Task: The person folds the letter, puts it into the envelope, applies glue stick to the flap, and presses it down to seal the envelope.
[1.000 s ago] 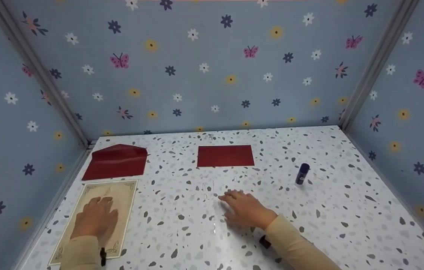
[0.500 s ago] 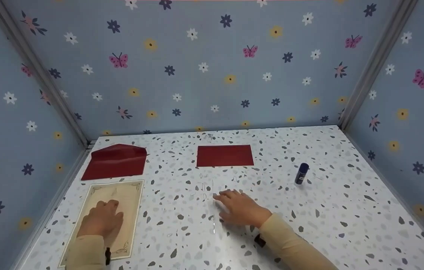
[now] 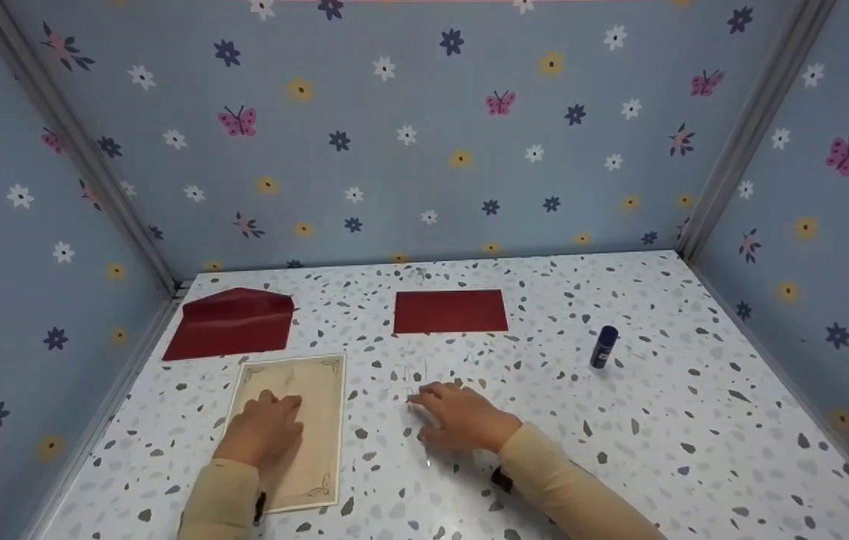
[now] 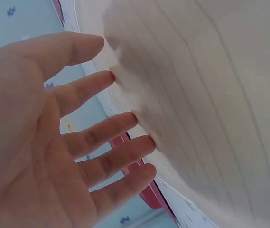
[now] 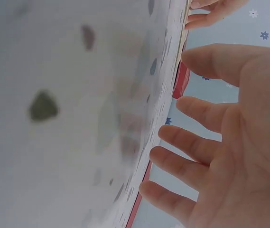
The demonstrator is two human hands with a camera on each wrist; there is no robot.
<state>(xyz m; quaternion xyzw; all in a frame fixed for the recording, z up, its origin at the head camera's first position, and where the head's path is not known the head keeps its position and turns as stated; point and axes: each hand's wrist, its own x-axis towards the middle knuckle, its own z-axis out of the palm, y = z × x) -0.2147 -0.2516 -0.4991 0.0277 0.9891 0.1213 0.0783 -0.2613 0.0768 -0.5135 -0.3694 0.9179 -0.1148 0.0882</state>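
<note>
A cream sheet of letter paper [image 3: 319,420] with ornate printed corners lies flat at the left of the table. My left hand [image 3: 263,427] rests its fingertips on it, and in the left wrist view those spread fingertips touch the sheet's faintly lined surface [image 4: 210,114]. My right hand [image 3: 466,416] is to the right of the sheet, fingers relaxed and holding nothing, its fingertips at the speckled tabletop in the right wrist view [image 5: 191,128].
Behind the paper lies a red envelope [image 3: 233,326] with its flap raised. A flat red envelope-like rectangle [image 3: 451,311] is at the back middle. On the right stands a dark blue glue-stick-like tube [image 3: 604,347]. Flower-patterned walls [image 3: 409,180] enclose the speckled table [image 3: 619,450].
My left hand has slid the letter paper to the right, away from the left edge. My right hand has shifted a little to the left. The red pieces and the tube stay put.
</note>
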